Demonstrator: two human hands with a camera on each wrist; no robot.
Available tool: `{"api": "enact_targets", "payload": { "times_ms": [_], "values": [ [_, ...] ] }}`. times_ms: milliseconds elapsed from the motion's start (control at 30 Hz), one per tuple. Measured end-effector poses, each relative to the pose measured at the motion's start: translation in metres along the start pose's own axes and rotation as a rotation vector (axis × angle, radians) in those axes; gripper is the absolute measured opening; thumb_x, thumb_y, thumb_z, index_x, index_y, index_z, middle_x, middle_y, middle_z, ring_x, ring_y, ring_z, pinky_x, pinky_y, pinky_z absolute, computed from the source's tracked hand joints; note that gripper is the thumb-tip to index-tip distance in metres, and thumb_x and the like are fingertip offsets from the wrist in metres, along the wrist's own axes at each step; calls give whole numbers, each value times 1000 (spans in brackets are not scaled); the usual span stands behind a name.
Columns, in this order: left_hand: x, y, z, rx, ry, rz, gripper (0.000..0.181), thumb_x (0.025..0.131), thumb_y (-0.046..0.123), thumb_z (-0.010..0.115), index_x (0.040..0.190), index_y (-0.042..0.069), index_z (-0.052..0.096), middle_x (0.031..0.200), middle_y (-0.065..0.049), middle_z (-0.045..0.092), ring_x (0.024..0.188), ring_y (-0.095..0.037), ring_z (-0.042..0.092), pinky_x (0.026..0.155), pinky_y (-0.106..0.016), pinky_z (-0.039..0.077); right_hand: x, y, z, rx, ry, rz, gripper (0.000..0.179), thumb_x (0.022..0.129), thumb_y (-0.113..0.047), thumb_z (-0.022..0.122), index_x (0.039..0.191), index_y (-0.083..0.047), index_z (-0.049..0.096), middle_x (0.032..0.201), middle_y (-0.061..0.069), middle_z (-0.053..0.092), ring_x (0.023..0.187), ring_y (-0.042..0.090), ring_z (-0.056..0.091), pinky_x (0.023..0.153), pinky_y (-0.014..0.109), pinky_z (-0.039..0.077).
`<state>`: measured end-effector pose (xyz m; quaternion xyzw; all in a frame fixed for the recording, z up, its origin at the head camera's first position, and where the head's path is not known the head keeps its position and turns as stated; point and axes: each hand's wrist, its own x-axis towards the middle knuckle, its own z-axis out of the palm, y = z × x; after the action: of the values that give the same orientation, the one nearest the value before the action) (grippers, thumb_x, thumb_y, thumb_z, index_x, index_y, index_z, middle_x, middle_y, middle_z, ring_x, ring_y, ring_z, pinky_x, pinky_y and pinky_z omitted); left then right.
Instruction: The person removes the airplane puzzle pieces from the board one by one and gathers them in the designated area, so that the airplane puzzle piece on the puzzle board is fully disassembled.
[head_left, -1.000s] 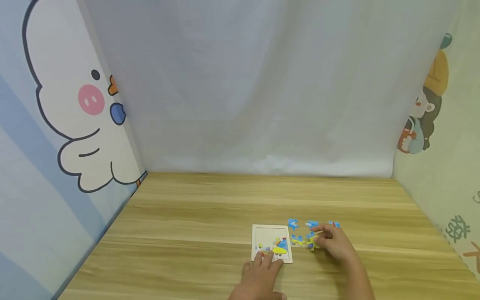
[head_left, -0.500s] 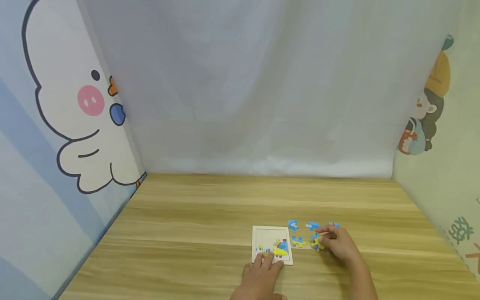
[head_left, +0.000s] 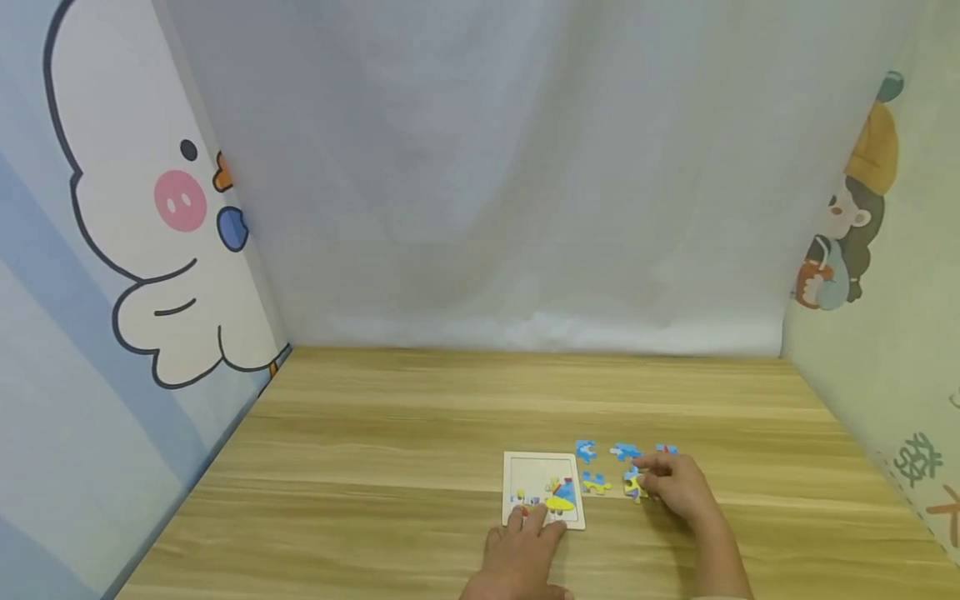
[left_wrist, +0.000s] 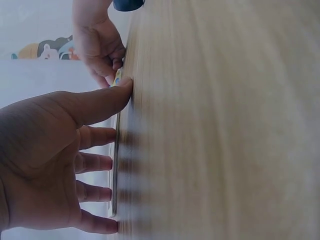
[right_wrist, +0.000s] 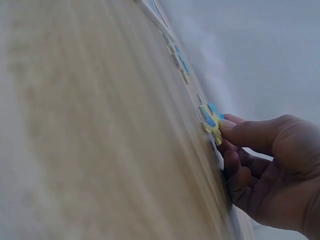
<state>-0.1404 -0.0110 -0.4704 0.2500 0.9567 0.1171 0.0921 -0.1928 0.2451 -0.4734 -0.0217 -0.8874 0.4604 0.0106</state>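
A square wooden puzzle tray [head_left: 543, 468] lies on the table, its lower part filled with red, yellow and blue pieces. Spread, straight fingers of my left hand [head_left: 517, 557] rest on the tray's near edge; in the left wrist view the thumb [left_wrist: 112, 100] reaches down to the tabletop. To the right of the tray, my right hand [head_left: 681, 487] pinches a yellow-and-blue jigsaw piece [right_wrist: 211, 121] between thumb and fingers. The right wrist view has this piece tilted, low over the wood. Its right side is hidden by the fingers.
Several loose jigsaw pieces surround the held one: a yellow-and-blue piece [head_left: 597, 483] beside the tray, and blue pieces [head_left: 626, 452] behind in a row. The wood-grain table [head_left: 375, 433] ends at a white curtain [head_left: 480, 250], with printed panels on both sides.
My right hand has shifted slightly right with the yellow-and-blue jigsaw piece, widening the gap to the piece on its left. The left hand has stayed on the tray.
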Motion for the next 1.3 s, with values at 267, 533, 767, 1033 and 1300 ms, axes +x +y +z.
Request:
{"api": "enact_targets", "payload": {
  "times_ms": [267, 533, 767, 1033, 1300],
  "values": [
    [0, 0, 0, -25, -2, 4, 74, 69, 46, 78, 132, 18, 51, 137, -3, 37, 127, -36, 32, 89, -58, 37, 3, 2, 2, -49, 20, -17, 22, 84, -5, 64, 105, 4, 67, 111, 22, 61, 105, 43, 52, 86, 55, 40],
    [-5, 0, 1, -4, 21, 29, 73, 70, 46, 77, 133, 19, 50, 139, -4, 38, 127, -34, 32, 91, -57, 37, 2, 0, 2, -48, 23, 8, 23, 84, -5, 64, 105, 3, 67, 99, 17, 64, 97, 38, 55, 82, 52, 42],
    [-8, -2, 2, -8, 38, 63, 72, 72, 45, 76, 134, 20, 50, 140, -3, 36, 129, -35, 31, 92, -57, 35, -1, -3, 0, -45, 20, 22, 24, 86, -7, 62, 108, 2, 66, 93, 11, 64, 96, 35, 55, 80, 51, 43],
    [-11, -2, -2, -95, 28, 71, 68, 75, 43, 74, 135, 21, 50, 146, -5, 31, 132, -38, 26, 97, -58, 31, -11, -14, 2, -46, 30, -53, 25, 88, -6, 60, 110, 2, 64, 90, 7, 63, 97, 33, 55, 83, 49, 44],
    [-8, 10, -7, -62, 35, 105, 71, 75, 46, 73, 136, 20, 48, 146, -4, 34, 132, -34, 28, 96, -57, 33, -12, -28, 21, 23, 13, -86, 27, 86, -3, 62, 112, 4, 62, 84, 5, 60, 82, 22, 57, 71, 34, 48]
  ]
}}
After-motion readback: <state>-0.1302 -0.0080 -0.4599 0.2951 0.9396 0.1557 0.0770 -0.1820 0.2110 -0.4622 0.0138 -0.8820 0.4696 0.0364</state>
